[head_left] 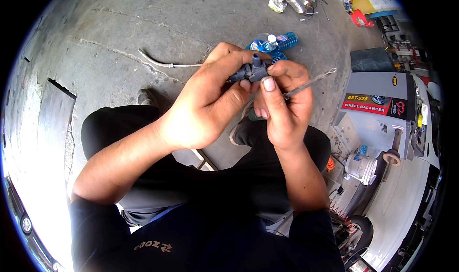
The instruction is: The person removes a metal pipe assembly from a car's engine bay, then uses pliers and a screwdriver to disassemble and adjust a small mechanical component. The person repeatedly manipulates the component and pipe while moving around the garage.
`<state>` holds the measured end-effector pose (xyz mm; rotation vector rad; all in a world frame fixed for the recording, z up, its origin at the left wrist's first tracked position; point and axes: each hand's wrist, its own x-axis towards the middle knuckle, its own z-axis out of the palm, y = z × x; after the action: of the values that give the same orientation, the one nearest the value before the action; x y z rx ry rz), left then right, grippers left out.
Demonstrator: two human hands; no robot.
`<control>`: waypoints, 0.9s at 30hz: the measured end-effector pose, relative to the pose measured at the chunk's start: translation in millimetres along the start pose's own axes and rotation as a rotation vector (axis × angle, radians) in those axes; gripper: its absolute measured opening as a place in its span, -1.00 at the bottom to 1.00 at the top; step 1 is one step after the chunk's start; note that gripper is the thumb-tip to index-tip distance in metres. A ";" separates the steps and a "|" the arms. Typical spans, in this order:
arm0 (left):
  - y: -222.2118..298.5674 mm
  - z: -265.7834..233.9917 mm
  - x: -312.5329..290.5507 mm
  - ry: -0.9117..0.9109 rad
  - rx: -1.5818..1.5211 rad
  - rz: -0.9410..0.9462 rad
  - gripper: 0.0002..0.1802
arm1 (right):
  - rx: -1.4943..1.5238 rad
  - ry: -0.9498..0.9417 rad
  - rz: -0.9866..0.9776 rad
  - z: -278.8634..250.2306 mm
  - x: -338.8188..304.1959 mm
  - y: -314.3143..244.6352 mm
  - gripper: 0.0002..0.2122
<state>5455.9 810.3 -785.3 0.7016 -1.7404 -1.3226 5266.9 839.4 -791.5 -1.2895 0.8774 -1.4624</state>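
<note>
My left hand [203,97] is closed around one end of a small dark grey plastic fitting [253,71] with a short round pipe stub pointing up. My right hand [287,95] pinches the fitting's other end between thumb and fingers. The same hand also holds a thin, shiny rod [313,82], which sticks out to the upper right and ends in a narrow loop; its lower end is hidden by the fingers. Behind my left hand a pale grey hose [162,63] lies on the floor, its right end out of sight.
Plastic bottles of blue liquid [287,41] are on the concrete floor [143,23] just beyond my hands. Metal parts [294,1] lie farther off. To the right are a grey wheel balancer [377,97], a white bucket [361,169] and a wheel [361,231]. My knees are spread below my hands.
</note>
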 end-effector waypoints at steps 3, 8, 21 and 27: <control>-3.4 4.9 -0.3 0.053 0.007 0.121 -0.55 | 0.006 -0.007 -0.005 2.6 -1.3 1.6 -0.85; 5.0 3.9 0.7 0.044 0.052 0.034 -0.56 | -0.046 -0.050 -0.048 -4.6 -2.7 4.0 -0.86; 1.9 6.0 1.3 0.043 -0.050 0.007 -0.56 | -0.128 -0.077 -0.085 -11.7 -2.3 -6.1 -0.87; 4.9 6.6 0.8 0.046 -0.007 0.020 -0.58 | -0.192 -0.064 -0.123 -12.3 -3.6 -6.3 -0.89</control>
<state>5450.0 814.3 -781.1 0.7036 -1.7007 -1.2891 5253.6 843.6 -788.8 -1.5488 0.9274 -1.4497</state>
